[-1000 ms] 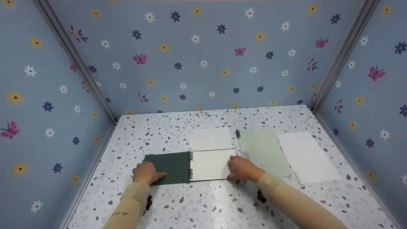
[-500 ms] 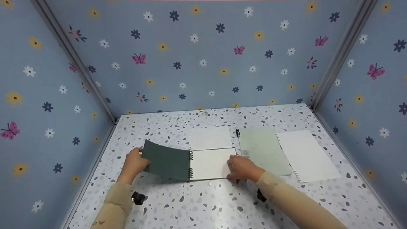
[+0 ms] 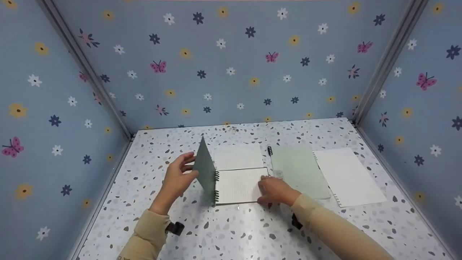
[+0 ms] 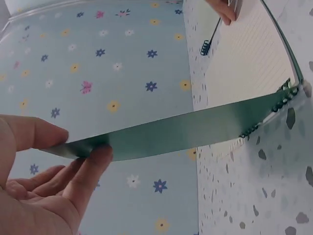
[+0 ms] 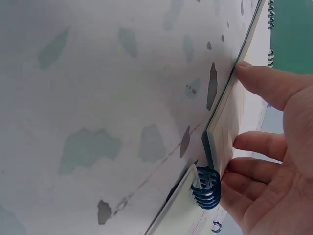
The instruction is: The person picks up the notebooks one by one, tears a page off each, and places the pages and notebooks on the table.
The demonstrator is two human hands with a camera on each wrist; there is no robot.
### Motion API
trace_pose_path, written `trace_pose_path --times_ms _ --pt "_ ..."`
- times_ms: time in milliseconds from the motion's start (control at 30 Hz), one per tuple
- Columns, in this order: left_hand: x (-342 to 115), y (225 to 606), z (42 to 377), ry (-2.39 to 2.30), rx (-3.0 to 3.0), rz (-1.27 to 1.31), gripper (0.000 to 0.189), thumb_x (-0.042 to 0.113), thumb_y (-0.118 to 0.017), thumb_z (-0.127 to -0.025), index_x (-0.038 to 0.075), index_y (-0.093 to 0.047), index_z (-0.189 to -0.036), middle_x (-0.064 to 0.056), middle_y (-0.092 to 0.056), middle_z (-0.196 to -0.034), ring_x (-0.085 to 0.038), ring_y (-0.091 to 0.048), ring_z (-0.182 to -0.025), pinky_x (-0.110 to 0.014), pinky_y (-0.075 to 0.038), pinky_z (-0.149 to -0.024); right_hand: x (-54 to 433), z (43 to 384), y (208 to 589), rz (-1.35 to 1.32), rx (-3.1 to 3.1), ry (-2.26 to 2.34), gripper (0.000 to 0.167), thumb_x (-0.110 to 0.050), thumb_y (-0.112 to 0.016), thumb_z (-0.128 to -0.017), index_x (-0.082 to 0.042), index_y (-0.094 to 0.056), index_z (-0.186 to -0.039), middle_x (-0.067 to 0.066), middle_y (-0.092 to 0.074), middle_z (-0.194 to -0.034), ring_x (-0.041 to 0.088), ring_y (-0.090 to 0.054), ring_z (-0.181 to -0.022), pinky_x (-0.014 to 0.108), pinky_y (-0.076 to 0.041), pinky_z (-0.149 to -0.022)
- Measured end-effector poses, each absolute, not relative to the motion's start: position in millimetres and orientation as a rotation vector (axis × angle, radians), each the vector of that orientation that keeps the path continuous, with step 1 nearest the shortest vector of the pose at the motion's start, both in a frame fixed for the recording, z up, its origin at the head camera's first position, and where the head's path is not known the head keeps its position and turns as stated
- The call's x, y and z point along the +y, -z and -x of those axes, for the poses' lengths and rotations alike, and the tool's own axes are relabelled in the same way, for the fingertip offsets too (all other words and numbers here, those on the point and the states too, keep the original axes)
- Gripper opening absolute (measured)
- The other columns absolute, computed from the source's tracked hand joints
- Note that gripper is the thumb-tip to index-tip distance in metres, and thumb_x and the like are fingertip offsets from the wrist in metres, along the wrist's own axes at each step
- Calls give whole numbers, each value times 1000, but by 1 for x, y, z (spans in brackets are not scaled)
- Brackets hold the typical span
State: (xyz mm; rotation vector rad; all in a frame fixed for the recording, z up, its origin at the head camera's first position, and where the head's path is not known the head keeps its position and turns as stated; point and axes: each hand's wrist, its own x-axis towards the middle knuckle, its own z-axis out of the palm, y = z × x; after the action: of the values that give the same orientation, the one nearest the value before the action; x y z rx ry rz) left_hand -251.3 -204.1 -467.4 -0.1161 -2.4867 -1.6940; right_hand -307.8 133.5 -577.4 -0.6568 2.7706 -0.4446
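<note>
A small spiral notebook lies on the speckled table, its lined page (image 3: 236,186) facing up. Its green cover (image 3: 205,169) stands almost upright beside the spiral binding (image 3: 216,186). My left hand (image 3: 177,178) pinches the cover's free edge between thumb and fingers; the left wrist view shows the bent cover (image 4: 176,132) in that grip. On the notebook's right edge rests my right hand (image 3: 277,191). In the right wrist view, its thumb and fingertips touch the rim of the page block (image 5: 222,142), near a dark coil of another notebook.
Behind the notebook lies a loose lined sheet (image 3: 238,157). To its right are a pale green spiral notebook (image 3: 299,169) and a white torn-edge sheet (image 3: 352,178). Flower-patterned walls (image 3: 231,72) enclose the table at the back and sides.
My left hand has lifted the green cover from flat on the table and swung it up and rightward to nearly upright. The right hand has stayed in place.
</note>
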Motion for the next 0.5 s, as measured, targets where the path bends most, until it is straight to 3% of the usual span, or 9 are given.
trace_pose_path --times_ms 100,200,300,400,500 --pt "-185 480 252 1697 -2423 301 58 -7 -64 -94 -8 -55 -152 -29 -63 -148 -45 -70 -127 -49 -63 -102 135 308 576 677 2766 470 32 -32 -92 -85 -11 -68 -85 24 -71 -141 38 -73 -113 51 -59 -104" --pt "-167 495 255 1637 -2453 422 56 -3 -68 -96 -8 -56 -150 -28 -63 -149 -45 -70 -128 -46 -64 -101 139 309 576 698 2746 524 29 -28 -90 -87 -8 -69 -86 22 -76 -127 39 -73 -105 52 -60 -97" --pt "-152 513 257 1515 -2525 530 51 2 -70 -99 -8 -58 -148 -27 -64 -147 -43 -70 -129 -44 -65 -99 142 312 574 667 2732 654 25 -22 -83 -96 -1 -76 -107 20 -77 -119 39 -73 -105 53 -60 -97" --pt "-140 533 260 1308 -2601 632 47 7 -72 -100 -6 -63 -144 -25 -68 -141 -40 -70 -128 -48 -64 -102 146 317 570 600 2719 891 33 -15 -67 -107 6 -71 -133 24 -75 -130 41 -71 -122 56 -57 -108" --pt "-131 553 261 1089 -2669 712 43 13 -73 -101 -5 -66 -141 -23 -71 -137 -39 -70 -128 -52 -60 -107 147 322 562 506 2654 1246 37 -10 -51 -114 12 -65 -140 29 -72 -134 44 -71 -125 55 -59 -107"
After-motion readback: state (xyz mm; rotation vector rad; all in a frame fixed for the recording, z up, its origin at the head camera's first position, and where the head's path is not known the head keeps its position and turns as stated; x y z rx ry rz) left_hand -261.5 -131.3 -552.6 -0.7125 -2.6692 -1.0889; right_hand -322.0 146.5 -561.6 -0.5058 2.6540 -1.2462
